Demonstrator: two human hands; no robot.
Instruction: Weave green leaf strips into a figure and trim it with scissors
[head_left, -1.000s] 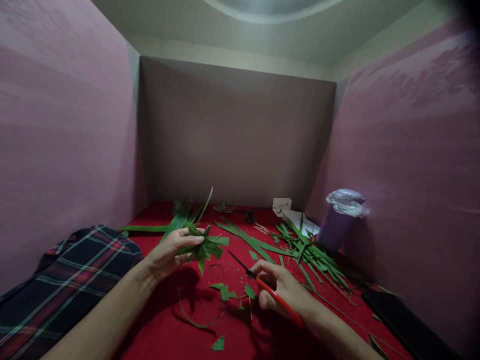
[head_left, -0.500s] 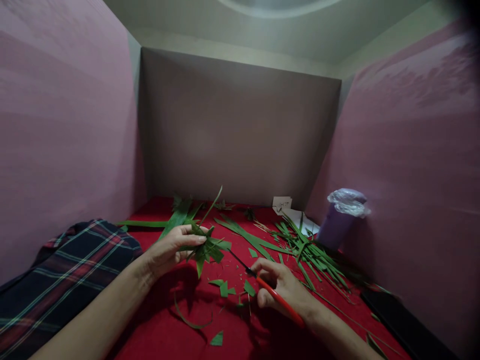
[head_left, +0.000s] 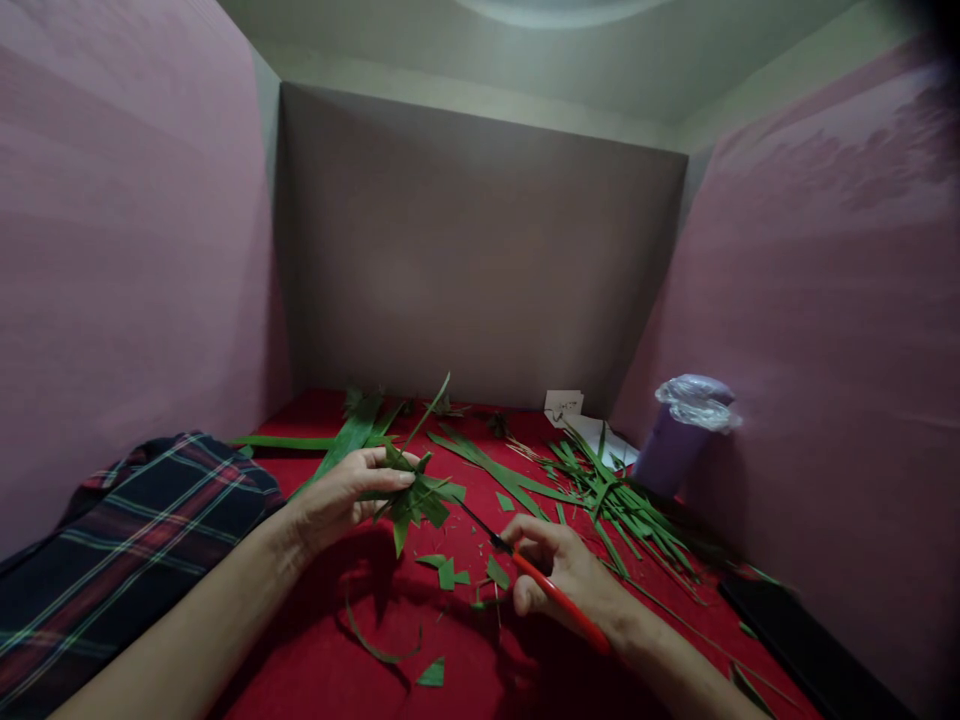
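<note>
My left hand (head_left: 337,498) is closed on a folded green leaf piece (head_left: 415,496), held a little above the red cloth (head_left: 315,640). My right hand (head_left: 564,578) grips red-handled scissors (head_left: 525,572). Their dark blades point up and left toward the leaf piece, with the tips just below it. Small green offcuts (head_left: 450,574) lie on the cloth between my hands, and a curled thin strip (head_left: 375,645) lies nearer to me.
A heap of long green leaf strips (head_left: 615,500) spreads at the right. A purple cup with a plastic cover (head_left: 679,440) stands by the right wall, white paper (head_left: 577,415) behind it. Plaid fabric (head_left: 127,540) lies at the left. Pink and grey walls enclose the space.
My left hand has lifted the leaf piece slightly and shifted it right. The scissors' tips have come closer to it. The view has tilted a little.
</note>
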